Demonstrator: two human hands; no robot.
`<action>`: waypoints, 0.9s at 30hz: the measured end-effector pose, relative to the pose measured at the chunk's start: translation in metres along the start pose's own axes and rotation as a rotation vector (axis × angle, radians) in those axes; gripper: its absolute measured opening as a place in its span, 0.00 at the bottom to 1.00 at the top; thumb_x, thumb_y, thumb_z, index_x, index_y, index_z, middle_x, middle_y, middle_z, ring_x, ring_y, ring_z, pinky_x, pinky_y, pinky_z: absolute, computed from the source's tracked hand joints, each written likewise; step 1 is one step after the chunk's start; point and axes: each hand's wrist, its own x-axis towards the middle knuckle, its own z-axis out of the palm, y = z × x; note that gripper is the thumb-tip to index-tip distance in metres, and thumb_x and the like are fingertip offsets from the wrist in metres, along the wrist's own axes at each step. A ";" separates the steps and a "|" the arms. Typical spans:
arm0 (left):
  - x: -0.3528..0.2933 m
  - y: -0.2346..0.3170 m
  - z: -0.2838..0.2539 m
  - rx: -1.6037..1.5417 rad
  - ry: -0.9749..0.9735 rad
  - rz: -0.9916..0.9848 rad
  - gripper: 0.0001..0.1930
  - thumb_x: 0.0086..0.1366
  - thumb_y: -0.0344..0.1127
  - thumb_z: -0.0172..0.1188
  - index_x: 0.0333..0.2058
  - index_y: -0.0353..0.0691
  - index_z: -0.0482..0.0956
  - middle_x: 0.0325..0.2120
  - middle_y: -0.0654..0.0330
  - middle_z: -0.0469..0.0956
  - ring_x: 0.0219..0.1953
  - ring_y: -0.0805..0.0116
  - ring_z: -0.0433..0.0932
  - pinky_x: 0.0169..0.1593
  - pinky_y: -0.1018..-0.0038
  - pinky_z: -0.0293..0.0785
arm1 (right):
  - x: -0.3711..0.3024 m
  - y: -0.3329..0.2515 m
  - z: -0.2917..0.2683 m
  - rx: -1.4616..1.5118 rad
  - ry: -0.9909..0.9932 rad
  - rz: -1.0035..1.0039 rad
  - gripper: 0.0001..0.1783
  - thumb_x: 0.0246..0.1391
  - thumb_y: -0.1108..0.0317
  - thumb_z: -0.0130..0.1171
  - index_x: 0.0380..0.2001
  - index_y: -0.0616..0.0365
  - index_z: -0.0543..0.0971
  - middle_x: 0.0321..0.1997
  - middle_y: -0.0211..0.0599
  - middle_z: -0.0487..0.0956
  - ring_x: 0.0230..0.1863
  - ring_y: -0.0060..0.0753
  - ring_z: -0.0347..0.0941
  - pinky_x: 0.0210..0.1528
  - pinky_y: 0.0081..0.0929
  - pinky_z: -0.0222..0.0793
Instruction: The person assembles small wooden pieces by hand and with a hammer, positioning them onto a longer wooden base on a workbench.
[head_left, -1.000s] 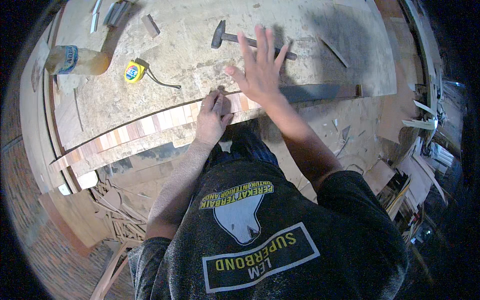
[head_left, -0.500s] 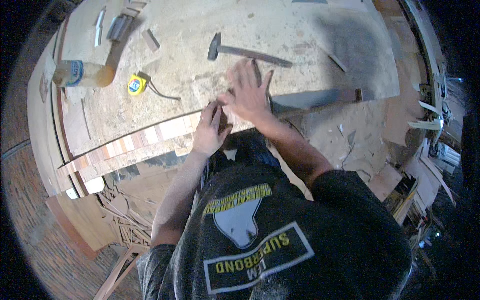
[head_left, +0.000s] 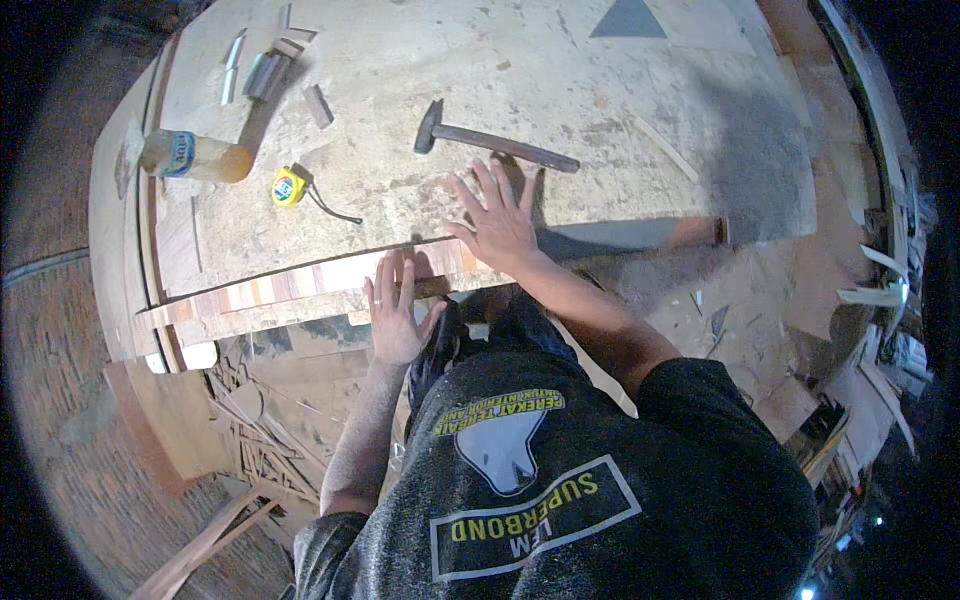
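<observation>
A long strip of light and reddish wood pieces (head_left: pixel 300 284) runs along the near edge of the worktable (head_left: pixel 370 120). My left hand (head_left: pixel 398 308) rests with its fingers laid on this strip, thumb apart, holding nothing. To its right, my right hand (head_left: pixel 500 220) lies palm down with fingers spread, across the strip's right part and the tabletop beyond. Just past its fingertips is a hammer (head_left: pixel 505 145) with a dark head and wooden handle. What lies under my right palm is hidden.
On the left of the table are a yellow tape measure (head_left: pixel 289 187), a bottle lying on its side (head_left: pixel 205 157) and several small wood blocks (head_left: pixel 265 75). A dark triangular piece (head_left: pixel 628 20) lies at the far side. Wood scraps (head_left: pixel 265 430) litter the floor at lower left.
My hands have moved apart: the left drew back nearer to me and flattened onto the strip, while the right has its fingers spread wider. The view has shifted slightly.
</observation>
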 end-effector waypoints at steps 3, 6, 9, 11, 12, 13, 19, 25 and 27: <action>-0.021 -0.002 -0.001 0.008 0.096 -0.077 0.51 0.65 0.49 0.77 0.80 0.47 0.58 0.79 0.40 0.56 0.80 0.37 0.56 0.78 0.33 0.50 | 0.001 0.011 -0.021 0.044 0.013 0.146 0.38 0.71 0.38 0.57 0.76 0.44 0.72 0.81 0.42 0.59 0.86 0.50 0.45 0.79 0.86 0.26; -0.037 -0.006 0.001 0.002 0.161 -0.117 0.48 0.65 0.46 0.77 0.79 0.48 0.61 0.77 0.42 0.58 0.79 0.40 0.58 0.78 0.35 0.50 | 0.019 0.061 -0.024 -0.024 0.145 0.211 0.38 0.65 0.43 0.65 0.74 0.42 0.73 0.79 0.40 0.64 0.84 0.51 0.49 0.79 0.86 0.28; -0.049 -0.009 0.003 0.027 0.187 -0.197 0.42 0.66 0.41 0.75 0.76 0.47 0.68 0.74 0.44 0.63 0.76 0.38 0.63 0.77 0.37 0.56 | 0.043 0.092 -0.032 -0.112 0.132 0.210 0.32 0.63 0.47 0.68 0.67 0.43 0.80 0.73 0.39 0.70 0.81 0.50 0.54 0.78 0.83 0.36; -0.054 -0.009 0.010 0.013 0.206 -0.174 0.42 0.66 0.41 0.76 0.76 0.46 0.68 0.73 0.44 0.64 0.75 0.39 0.64 0.76 0.39 0.58 | 0.041 0.101 -0.035 -0.141 0.067 0.152 0.29 0.63 0.47 0.68 0.64 0.44 0.82 0.71 0.38 0.72 0.80 0.49 0.56 0.77 0.79 0.40; -0.048 -0.012 0.005 0.014 0.230 -0.152 0.41 0.66 0.40 0.76 0.75 0.45 0.68 0.73 0.45 0.65 0.74 0.39 0.65 0.75 0.40 0.61 | 0.047 0.107 -0.033 -0.157 0.010 0.089 0.26 0.63 0.47 0.69 0.60 0.45 0.85 0.69 0.37 0.75 0.79 0.48 0.57 0.77 0.75 0.45; -0.041 -0.010 0.005 0.005 0.242 -0.125 0.40 0.65 0.41 0.76 0.74 0.45 0.70 0.71 0.44 0.67 0.72 0.41 0.67 0.73 0.43 0.63 | 0.042 0.115 -0.034 -0.176 0.126 0.011 0.19 0.61 0.51 0.70 0.50 0.48 0.89 0.63 0.32 0.79 0.73 0.46 0.64 0.72 0.69 0.52; -0.013 -0.022 -0.016 -0.100 0.262 -0.070 0.34 0.66 0.42 0.75 0.68 0.41 0.75 0.68 0.43 0.72 0.69 0.39 0.72 0.75 0.37 0.62 | 0.055 0.062 -0.080 0.041 -0.387 0.449 0.22 0.65 0.53 0.68 0.55 0.52 0.81 0.51 0.53 0.85 0.57 0.58 0.82 0.55 0.55 0.74; -0.007 -0.064 -0.047 -0.276 0.321 -0.049 0.23 0.65 0.34 0.75 0.57 0.39 0.83 0.55 0.48 0.82 0.58 0.44 0.80 0.61 0.50 0.75 | 0.046 0.015 -0.096 0.249 -0.465 0.435 0.32 0.66 0.53 0.66 0.66 0.58 0.74 0.56 0.66 0.84 0.58 0.72 0.80 0.61 0.58 0.75; -0.021 -0.091 -0.045 -0.315 0.430 0.007 0.13 0.62 0.28 0.75 0.44 0.38 0.86 0.47 0.51 0.84 0.50 0.46 0.82 0.53 0.54 0.79 | 0.043 -0.012 -0.084 0.284 -0.437 0.430 0.33 0.65 0.54 0.67 0.68 0.59 0.73 0.56 0.65 0.84 0.59 0.71 0.80 0.61 0.57 0.75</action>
